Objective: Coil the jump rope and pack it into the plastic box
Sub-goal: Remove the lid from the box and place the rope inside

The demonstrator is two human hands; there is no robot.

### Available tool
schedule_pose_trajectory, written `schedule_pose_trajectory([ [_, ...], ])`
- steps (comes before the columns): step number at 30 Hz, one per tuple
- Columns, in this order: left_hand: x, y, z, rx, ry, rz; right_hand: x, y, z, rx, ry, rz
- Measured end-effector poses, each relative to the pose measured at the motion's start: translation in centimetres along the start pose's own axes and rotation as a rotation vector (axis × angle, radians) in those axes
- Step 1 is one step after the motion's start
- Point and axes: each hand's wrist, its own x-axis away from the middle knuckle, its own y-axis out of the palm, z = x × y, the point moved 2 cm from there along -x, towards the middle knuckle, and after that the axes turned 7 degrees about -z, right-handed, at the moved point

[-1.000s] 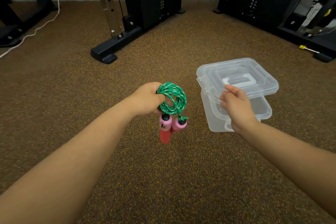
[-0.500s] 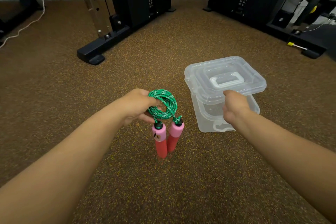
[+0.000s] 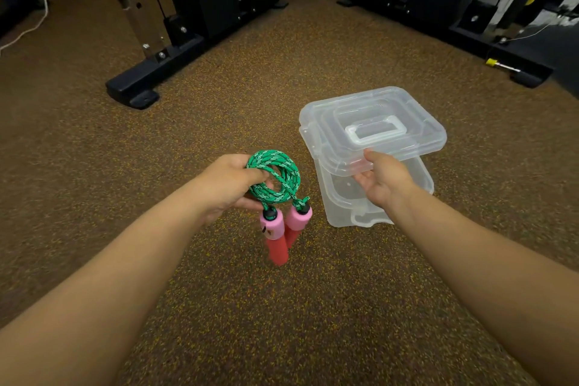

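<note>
Above brown floor [image 3: 94,166], left hand [image 3: 228,185] holds jump rope [image 3: 275,182].

green coiled jump rope [image 3: 275,177] (pink handles dangling) beside clear plastic box [image 3: 354,197].

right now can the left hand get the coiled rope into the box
Probably not yet. The lid covers most of the box; the right hand grips its near edge, raised a little. The left hand holds the coiled rope beside it.
</note>
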Motion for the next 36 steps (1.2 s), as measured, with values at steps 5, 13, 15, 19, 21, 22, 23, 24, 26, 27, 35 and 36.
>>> schedule_pose_trajectory([
  [5,-0.8,0.9,0.0,0.000,-0.003,-0.024,-0.4,-0.2,0.0,-0.021,0.006,-0.047],
  [13,0.3,-0.6,-0.2,-0.032,0.001,-0.045,-0.2,0.4,0.6,0.027,-0.045,-0.097],
  [15,1.0,-1.1,-0.3,-0.050,0.000,-0.067,0.3,1.6,1.1,0.085,-0.078,-0.139],
  [19,2.1,-2.4,-0.6,-0.065,-0.008,-0.118,1.5,4.9,2.8,0.206,-0.101,-0.255],
  [21,2.7,-3.2,-0.8,-0.055,-0.007,-0.139,2.3,6.4,4.4,0.256,-0.073,-0.297],
  [22,2.9,-3.5,-0.9,-0.052,-0.006,-0.151,2.5,6.9,5.5,0.282,-0.050,-0.303],
  [23,3.2,-3.7,-0.9,-0.049,-0.005,-0.163,2.7,7.2,6.6,0.318,-0.030,-0.308],
  [24,3.5,-4.0,-1.0,-0.046,-0.005,-0.174,2.8,7.3,7.9,0.362,-0.015,-0.321],
  [26,3.8,-4.4,-1.3,-0.032,-0.007,-0.183,2.8,7.3,10.4,0.462,0.006,-0.379],
  [27,3.9,-4.6,-1.5,-0.023,-0.008,-0.183,3.0,7.2,11.4,0.501,0.017,-0.409],
  [35,3.1,-4.9,-2.6,0.006,-0.031,-0.182,2.3,4.3,15.8,0.528,0.273,-0.346],
  [36,3.0,-4.8,-2.6,0.015,-0.030,-0.179,1.9,3.8,16.0,0.586,0.305,-0.331],
])
